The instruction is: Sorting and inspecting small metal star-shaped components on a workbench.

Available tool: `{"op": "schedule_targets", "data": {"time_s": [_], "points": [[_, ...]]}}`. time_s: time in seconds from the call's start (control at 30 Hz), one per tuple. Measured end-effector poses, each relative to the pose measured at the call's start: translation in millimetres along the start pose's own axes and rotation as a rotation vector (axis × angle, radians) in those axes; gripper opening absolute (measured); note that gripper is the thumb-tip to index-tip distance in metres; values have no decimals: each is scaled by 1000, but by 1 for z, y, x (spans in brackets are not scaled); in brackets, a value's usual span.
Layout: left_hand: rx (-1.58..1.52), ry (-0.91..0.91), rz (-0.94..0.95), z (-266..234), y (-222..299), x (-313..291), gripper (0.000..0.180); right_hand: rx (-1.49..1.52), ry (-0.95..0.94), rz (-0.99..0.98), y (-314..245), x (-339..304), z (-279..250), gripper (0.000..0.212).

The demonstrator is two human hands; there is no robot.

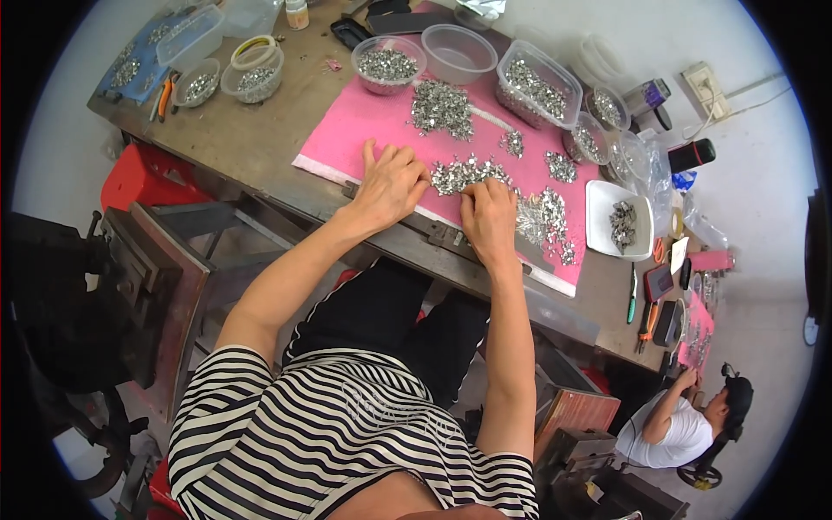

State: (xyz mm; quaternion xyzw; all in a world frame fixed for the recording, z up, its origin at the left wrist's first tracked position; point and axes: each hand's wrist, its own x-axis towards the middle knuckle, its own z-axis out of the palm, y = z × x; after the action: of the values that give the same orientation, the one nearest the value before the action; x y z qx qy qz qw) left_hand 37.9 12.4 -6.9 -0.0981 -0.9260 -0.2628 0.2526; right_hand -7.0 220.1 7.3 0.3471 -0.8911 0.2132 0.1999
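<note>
My left hand [392,184] rests on the pink cloth [338,130], at the left end of a loose pile of small silver metal pieces [459,172]. Its thumb and near fingers are drawn together toward the pile, and one outer finger sticks out to the far side. My right hand [491,215] lies at the near right of the same pile, fingers bent down with the tips on the pieces. What either hand pinches is too small to make out. A larger heap of silver pieces [442,110] lies farther back, and long thin silver pieces [532,221] lie right of my right hand.
Clear plastic tubs of metal pieces [390,80] line the cloth's back, beside an empty round tub [459,72]. A white tray [594,227] stands right; orange-handled pliers [647,336] lie nearer. Orange pliers [161,100] lie far left. Another person [672,429] works at the right.
</note>
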Motion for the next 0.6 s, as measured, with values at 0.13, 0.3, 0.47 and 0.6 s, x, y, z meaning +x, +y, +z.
{"op": "schedule_targets", "data": {"time_s": [0.13, 0.3, 0.47, 0.6], "points": [[-124, -16, 40, 2, 21, -5, 6, 76, 5, 11, 5, -5, -16, 5], [-248, -51, 232, 13, 60, -18, 8, 274, -70, 147, 3, -39, -58, 9], [-258, -65, 316, 27, 71, -19, 11, 202, -15, 61, -3, -66, -60, 14], [-234, -80, 317, 26, 69, -21, 10, 128, -3, 17, -9, -67, -52, 16]]}}
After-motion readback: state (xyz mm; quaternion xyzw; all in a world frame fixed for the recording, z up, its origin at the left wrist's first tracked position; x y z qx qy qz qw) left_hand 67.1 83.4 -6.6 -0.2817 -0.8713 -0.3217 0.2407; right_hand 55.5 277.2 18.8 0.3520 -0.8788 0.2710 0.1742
